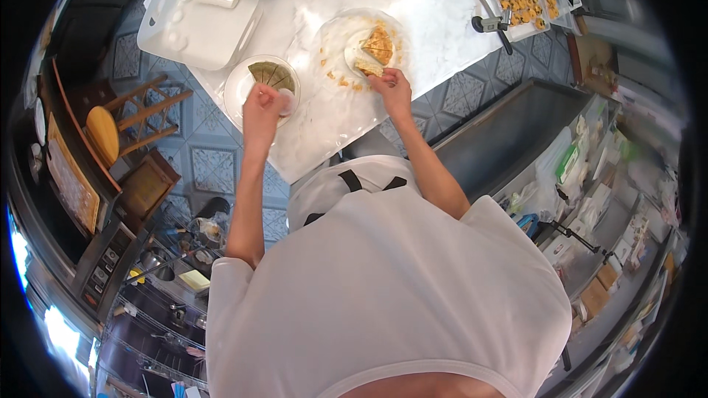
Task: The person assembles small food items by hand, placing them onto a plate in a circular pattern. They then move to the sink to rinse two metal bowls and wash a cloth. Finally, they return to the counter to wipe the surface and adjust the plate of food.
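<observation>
Fingers of the right hand (pixel 392 91) are closed on a yellow cake slice (pixel 368 67), right of the plate (pixel 237 90) of green wedges (pixel 273 74). Whether a pale piece (pixel 287 104) is gripped by the left hand (pixel 263 108) over the plate cannot be told. Slice handling appears in hand; light, level support is called for. Reach beyond the plate is likely restricted by a tub (pixel 150 38).

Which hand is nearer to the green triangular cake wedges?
Left. The left hand is close beside the green cake wedges; the right hand is farther right, holding a yellow cake slice.
</observation>
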Action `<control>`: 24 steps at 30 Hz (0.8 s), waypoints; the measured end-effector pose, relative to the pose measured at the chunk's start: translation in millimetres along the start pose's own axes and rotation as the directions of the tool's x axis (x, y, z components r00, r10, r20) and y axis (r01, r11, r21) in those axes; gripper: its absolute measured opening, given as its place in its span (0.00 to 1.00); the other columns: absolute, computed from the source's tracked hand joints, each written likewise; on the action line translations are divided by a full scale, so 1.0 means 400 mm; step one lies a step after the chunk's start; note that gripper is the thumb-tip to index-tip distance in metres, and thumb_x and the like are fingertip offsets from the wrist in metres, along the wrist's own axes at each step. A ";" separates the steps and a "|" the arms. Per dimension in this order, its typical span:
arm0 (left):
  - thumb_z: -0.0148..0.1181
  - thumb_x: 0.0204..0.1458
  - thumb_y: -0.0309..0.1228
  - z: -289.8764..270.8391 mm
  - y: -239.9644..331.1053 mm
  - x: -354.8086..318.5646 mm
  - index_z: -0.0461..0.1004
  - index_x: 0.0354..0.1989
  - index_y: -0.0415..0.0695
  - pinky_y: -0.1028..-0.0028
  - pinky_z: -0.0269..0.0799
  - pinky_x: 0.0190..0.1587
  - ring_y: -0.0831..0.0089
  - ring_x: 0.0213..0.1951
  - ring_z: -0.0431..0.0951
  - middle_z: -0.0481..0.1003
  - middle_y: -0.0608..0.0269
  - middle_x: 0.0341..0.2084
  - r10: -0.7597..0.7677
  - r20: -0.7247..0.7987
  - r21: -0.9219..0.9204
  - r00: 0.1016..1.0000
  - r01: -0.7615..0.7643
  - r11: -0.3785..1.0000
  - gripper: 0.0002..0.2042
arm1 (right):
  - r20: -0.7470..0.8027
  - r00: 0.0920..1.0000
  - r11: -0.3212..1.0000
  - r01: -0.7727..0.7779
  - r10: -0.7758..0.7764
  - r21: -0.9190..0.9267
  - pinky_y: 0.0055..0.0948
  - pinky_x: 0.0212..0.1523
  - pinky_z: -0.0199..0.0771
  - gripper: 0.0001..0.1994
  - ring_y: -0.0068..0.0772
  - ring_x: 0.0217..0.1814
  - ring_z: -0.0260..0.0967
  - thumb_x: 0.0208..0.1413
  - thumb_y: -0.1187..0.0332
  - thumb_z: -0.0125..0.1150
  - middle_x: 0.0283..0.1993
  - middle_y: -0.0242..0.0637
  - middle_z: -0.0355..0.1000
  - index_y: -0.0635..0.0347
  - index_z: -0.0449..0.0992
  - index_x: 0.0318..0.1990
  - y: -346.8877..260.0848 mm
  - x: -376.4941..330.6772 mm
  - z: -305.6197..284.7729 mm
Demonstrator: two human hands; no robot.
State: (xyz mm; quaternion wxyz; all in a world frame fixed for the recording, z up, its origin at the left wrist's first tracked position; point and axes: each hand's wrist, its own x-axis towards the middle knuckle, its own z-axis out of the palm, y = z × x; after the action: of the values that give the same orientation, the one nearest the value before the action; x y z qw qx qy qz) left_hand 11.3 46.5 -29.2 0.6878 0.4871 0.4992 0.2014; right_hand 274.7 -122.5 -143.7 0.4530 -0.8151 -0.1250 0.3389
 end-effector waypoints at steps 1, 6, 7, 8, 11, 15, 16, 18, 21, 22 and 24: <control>0.62 0.56 0.20 0.013 -0.014 -0.011 0.69 0.35 0.41 0.77 0.76 0.32 0.78 0.29 0.78 0.78 0.63 0.29 -0.003 0.025 0.010 1.000 0.003 1.000 0.06 | -0.001 1.000 1.000 0.010 -0.010 -0.001 0.24 0.39 0.76 0.25 0.23 0.36 0.75 0.49 0.64 0.79 0.34 0.33 0.76 0.66 0.76 0.51 0.000 -0.004 0.007; 0.61 0.57 0.21 0.047 -0.069 -0.067 0.73 0.42 0.38 0.76 0.80 0.34 0.78 0.33 0.80 0.79 0.63 0.31 -0.109 0.039 -0.017 0.993 0.109 0.994 0.06 | 0.018 0.977 0.957 0.211 -0.212 -0.199 0.29 0.40 0.77 0.23 0.29 0.34 0.73 0.49 0.64 0.78 0.35 0.33 0.74 0.59 0.78 0.52 -0.041 -0.042 0.022; 0.61 0.58 0.22 0.047 -0.080 -0.074 0.75 0.44 0.37 0.76 0.80 0.35 0.78 0.33 0.80 0.79 0.63 0.31 -0.114 0.043 -0.017 0.993 0.115 0.993 0.07 | 0.027 0.965 0.932 0.257 -0.259 -0.255 0.31 0.40 0.77 0.23 0.31 0.34 0.73 0.49 0.64 0.78 0.35 0.34 0.74 0.59 0.78 0.52 -0.060 -0.054 0.021; 0.61 0.58 0.22 0.047 -0.087 -0.079 0.77 0.46 0.36 0.75 0.81 0.35 0.78 0.33 0.80 0.80 0.63 0.32 -0.119 0.045 -0.018 0.992 0.119 0.993 0.08 | 0.030 0.953 0.897 0.294 -0.301 -0.329 0.32 0.41 0.77 0.23 0.34 0.34 0.73 0.49 0.63 0.77 0.36 0.35 0.74 0.59 0.78 0.51 -0.078 -0.064 0.021; 0.61 0.60 0.24 0.047 -0.094 -0.090 0.80 0.49 0.36 0.76 0.80 0.35 0.77 0.32 0.80 0.81 0.62 0.33 -0.119 0.076 0.031 0.990 0.117 0.993 0.11 | 0.044 0.895 0.756 0.401 -0.444 -0.517 0.36 0.42 0.78 0.22 0.41 0.35 0.75 0.49 0.62 0.77 0.37 0.37 0.74 0.60 0.78 0.50 -0.102 -0.081 0.021; 0.61 0.61 0.29 0.058 -0.088 -0.111 0.83 0.47 0.36 0.76 0.79 0.36 0.78 0.33 0.80 0.82 0.62 0.34 -0.156 0.055 0.029 0.986 0.155 0.987 0.11 | 0.064 0.893 0.732 0.405 -0.446 -0.548 0.37 0.44 0.78 0.21 0.43 0.40 0.78 0.51 0.62 0.75 0.40 0.39 0.78 0.59 0.78 0.51 -0.087 -0.077 -0.001; 0.61 0.62 0.31 0.060 -0.092 -0.113 0.83 0.47 0.36 0.76 0.79 0.37 0.79 0.35 0.79 0.82 0.63 0.35 -0.155 0.064 0.030 0.986 0.154 0.988 0.12 | 0.075 0.920 0.771 0.366 -0.385 -0.521 0.36 0.45 0.78 0.21 0.43 0.41 0.79 0.52 0.62 0.75 0.41 0.39 0.79 0.58 0.78 0.51 -0.091 -0.079 -0.008; 0.61 0.62 0.32 0.062 -0.107 -0.112 0.83 0.47 0.36 0.76 0.78 0.37 0.79 0.35 0.79 0.82 0.63 0.35 -0.144 0.069 0.018 0.987 0.143 0.990 0.12 | 0.082 0.969 0.847 0.244 -0.233 -0.472 0.33 0.46 0.79 0.19 0.38 0.44 0.80 0.55 0.63 0.73 0.44 0.39 0.80 0.61 0.78 0.51 -0.103 -0.082 -0.024; 0.62 0.61 0.29 0.073 -0.131 -0.111 0.83 0.47 0.36 0.77 0.78 0.35 0.78 0.32 0.80 0.82 0.61 0.32 -0.117 0.057 -0.006 0.992 0.117 0.993 0.11 | 0.153 0.984 0.988 0.104 -0.087 -0.110 0.30 0.48 0.80 0.18 0.31 0.47 0.80 0.59 0.65 0.70 0.46 0.39 0.81 0.65 0.77 0.52 -0.115 -0.094 -0.049; 0.62 0.61 0.30 0.081 -0.124 -0.114 0.83 0.47 0.35 0.77 0.78 0.35 0.78 0.32 0.80 0.82 0.62 0.32 -0.111 0.052 -0.001 0.992 0.111 0.994 0.12 | 0.195 0.979 0.997 0.046 -0.058 0.065 0.28 0.49 0.80 0.17 0.29 0.48 0.80 0.61 0.65 0.69 0.47 0.39 0.81 0.66 0.77 0.53 -0.128 -0.107 -0.052; 0.62 0.61 0.30 0.096 -0.125 -0.115 0.83 0.47 0.35 0.76 0.78 0.34 0.79 0.31 0.80 0.82 0.62 0.31 -0.094 0.034 0.014 0.995 0.093 0.996 0.12 | 0.325 0.945 0.957 -0.126 0.035 0.263 0.28 0.52 0.81 0.17 0.27 0.49 0.79 0.64 0.67 0.66 0.49 0.39 0.80 0.68 0.76 0.55 -0.160 -0.134 -0.056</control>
State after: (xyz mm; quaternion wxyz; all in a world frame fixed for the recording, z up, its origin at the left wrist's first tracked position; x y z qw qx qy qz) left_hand 15.4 -28.8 -49.3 0.7020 0.4706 0.5108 0.1576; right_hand 256.5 -128.7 -59.2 0.5233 -0.6822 -0.1132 0.4979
